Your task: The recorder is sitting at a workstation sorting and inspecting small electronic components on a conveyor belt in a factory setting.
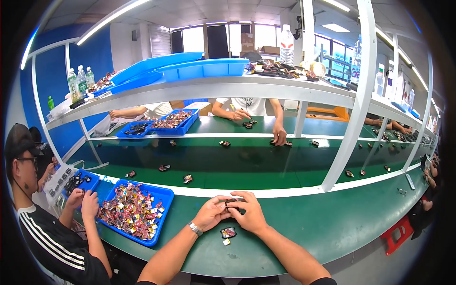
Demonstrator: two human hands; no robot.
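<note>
My left hand (pixel 210 213), with a metal watch at its wrist, and my right hand (pixel 250 213) meet over the near green worktop. Between their closed fingers is a small black part (pixel 231 203), mostly covered, so its exact kind does not show. Just below my hands, a similar small assembly (pixel 228 232) lies on the worktop, dark at the edge with a pinkish, shiny middle. A little white and yellow tag (pixel 226 242) sits at its lower end.
Left of my hands stands a blue bin (pixel 167 195) heaped with small pieces; beyond it a co-worker (pixel 52 228) handles something small. A green conveyor belt (pixel 256 164) carries scattered parts behind a white rail. A white post (pixel 349 104) rises right of centre. Across, other people's hands work.
</note>
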